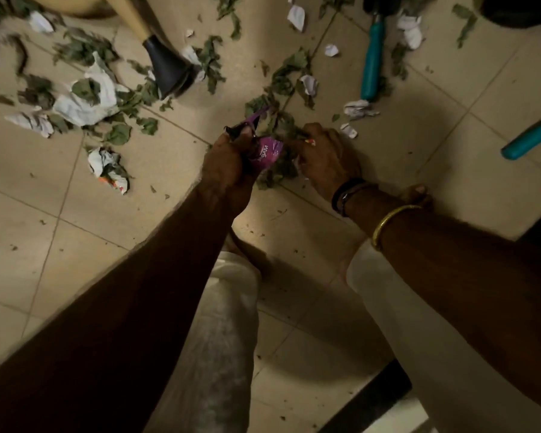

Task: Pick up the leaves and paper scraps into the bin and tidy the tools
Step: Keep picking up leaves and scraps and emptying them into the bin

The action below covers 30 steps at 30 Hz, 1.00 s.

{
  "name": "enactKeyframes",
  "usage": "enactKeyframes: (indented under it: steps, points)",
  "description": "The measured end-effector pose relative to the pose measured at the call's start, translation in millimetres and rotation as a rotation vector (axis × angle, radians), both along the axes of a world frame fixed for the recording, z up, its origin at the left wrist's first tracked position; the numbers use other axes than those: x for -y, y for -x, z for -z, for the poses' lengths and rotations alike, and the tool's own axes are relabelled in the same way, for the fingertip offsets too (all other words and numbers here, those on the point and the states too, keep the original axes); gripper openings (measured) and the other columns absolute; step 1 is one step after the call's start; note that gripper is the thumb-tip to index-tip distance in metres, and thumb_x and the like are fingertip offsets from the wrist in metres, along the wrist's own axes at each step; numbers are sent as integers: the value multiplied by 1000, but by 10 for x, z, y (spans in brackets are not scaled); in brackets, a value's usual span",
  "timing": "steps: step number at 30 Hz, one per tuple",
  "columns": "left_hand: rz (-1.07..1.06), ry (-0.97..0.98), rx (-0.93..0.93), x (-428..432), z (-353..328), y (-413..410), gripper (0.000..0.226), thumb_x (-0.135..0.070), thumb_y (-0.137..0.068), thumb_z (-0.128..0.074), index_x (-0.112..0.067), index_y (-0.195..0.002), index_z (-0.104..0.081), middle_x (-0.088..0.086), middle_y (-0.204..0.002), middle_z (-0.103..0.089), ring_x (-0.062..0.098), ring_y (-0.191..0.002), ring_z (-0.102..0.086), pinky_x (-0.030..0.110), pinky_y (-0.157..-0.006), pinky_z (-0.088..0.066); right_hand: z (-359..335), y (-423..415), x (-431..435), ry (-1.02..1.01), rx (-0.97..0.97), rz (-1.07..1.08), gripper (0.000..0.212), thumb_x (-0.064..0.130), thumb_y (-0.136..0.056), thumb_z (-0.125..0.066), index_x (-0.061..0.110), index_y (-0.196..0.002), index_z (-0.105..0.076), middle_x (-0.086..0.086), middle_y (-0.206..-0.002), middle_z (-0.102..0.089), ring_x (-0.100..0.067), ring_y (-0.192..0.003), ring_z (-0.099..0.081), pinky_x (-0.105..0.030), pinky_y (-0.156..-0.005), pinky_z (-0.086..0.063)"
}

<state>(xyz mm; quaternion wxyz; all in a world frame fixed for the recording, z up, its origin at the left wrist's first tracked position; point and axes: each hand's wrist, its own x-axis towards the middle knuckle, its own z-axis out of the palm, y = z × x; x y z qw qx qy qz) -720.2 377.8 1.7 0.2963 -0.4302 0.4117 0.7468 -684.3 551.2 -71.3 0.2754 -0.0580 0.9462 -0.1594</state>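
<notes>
Gathering was under way: the left hand (pixel 228 164) gripped a purple wrapper (pixel 267 151), and the right hand (pixel 325 157) curled its fingers into leaves (pixel 281 125) on the floor (pixel 388 214). Next, likely, lifting this handful toward the unseen bin; paper scraps (pixel 358 109) and teal-handled tools (pixel 372 57) lay beyond.

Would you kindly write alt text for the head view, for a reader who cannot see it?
Two hands meet over a tiled floor: the left hand grips a purple wrapper, the right hand grasps leaves beside it. Around them lie paper scraps, more leaves and two teal-handled tools.
</notes>
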Motion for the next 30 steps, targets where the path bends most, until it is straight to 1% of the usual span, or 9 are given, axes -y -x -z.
enactKeyframes:
  steps: [3, 8, 13, 15, 17, 22, 26, 28, 30]
  points:
    - [-46, 24, 40, 72, -38, -33, 20, -8, -104, -43, -12, -114, -61, 8, -100, -74, 26, -94, -71, 38, -80, -60, 0, 58, -58, 18, -11, 49, 21, 5, -90, -60, 10, -106, -72, -16, -119, -60, -40, -101, -60, -46, -85, -54]
    - [-79, 81, 75, 148, -299, -9, 17, -8, -103, -48, -12, -112, -62, 6, -95, -68, 16, -74, -71, 31, -66, -58, -409, 264, -152, -50, 21, 376, 21, 15, -87, -71, 11, -107, -76, -13, -114, -69, -32, -109, -62, -37, -88, -52]
    - [-78, 105, 51, 245, -988, 13, 24, -6, -102, -48, -3, -123, -58, 1, -75, -66, 13, -62, -65, 34, -70, -58, -1325, 360, -139, 124, -44, 632, 28, 14, -74, -85, 7, -99, -78, -17, -111, -71, -34, -108, -65, -43, -93, -54]
    - [-72, 116, 25, 284, -1413, 11, 34, -6, -102, -47, 2, -134, -51, -2, -63, -64, 11, -56, -63, 37, -75, -58, -1840, 378, -96, 176, -29, 705, 31, 14, -72, -86, 8, -101, -77, -14, -106, -73, -31, -101, -67, -42, -88, -57]
    - [-73, 130, -6, 307, -1949, 48, 36, -4, -103, -45, 7, -137, -47, -3, -58, -61, 10, -51, -59, 32, -65, -57, -2367, 403, -55, 218, -32, 740, 32, 22, -70, -87, 14, -99, -78, -9, -100, -74, -27, -93, -69, -44, -82, -59]
    - [-112, 75, -127, 372, -3563, 146, 26, 3, -103, -36, 11, -122, -52, 1, -51, -52, 12, -42, -52, 25, -48, -52, -3448, 433, 46, 407, -44, 815, 47, 47, -60, -80, 37, -105, -69, 5, -94, -74, -20, -85, -71, -40, -72, -62]
    - [-263, 145, -121, 503, -4556, 126, 20, 1, -100, -47, 4, -113, -62, 3, -65, -68, 9, -50, -63, 22, -50, -55, -5047, 591, 465, 570, 48, 894, 29, 11, -74, -84, 8, -102, -76, -5, -88, -71, 10, -57, -61, -7, -54, -48]
    - [-326, 159, -117, 539, -4987, 12, 22, -2, -100, -51, 3, -118, -62, 6, -76, -71, 10, -56, -67, 23, -53, -56, -5501, 539, 565, 634, 94, 869, 26, 5, -76, -83, 4, -101, -74, -8, -85, -72, 4, -55, -62, -12, -51, -50]
    - [-408, 181, -104, 583, -5335, -145, 19, -4, -100, -53, 0, -116, -62, 5, -78, -72, 9, -58, -67, 22, -51, -56, -5941, 513, 702, 683, 117, 801, 20, 9, -75, -86, 20, -88, -74, -4, -83, -74, -7, -63, -68, -24, -56, -58]
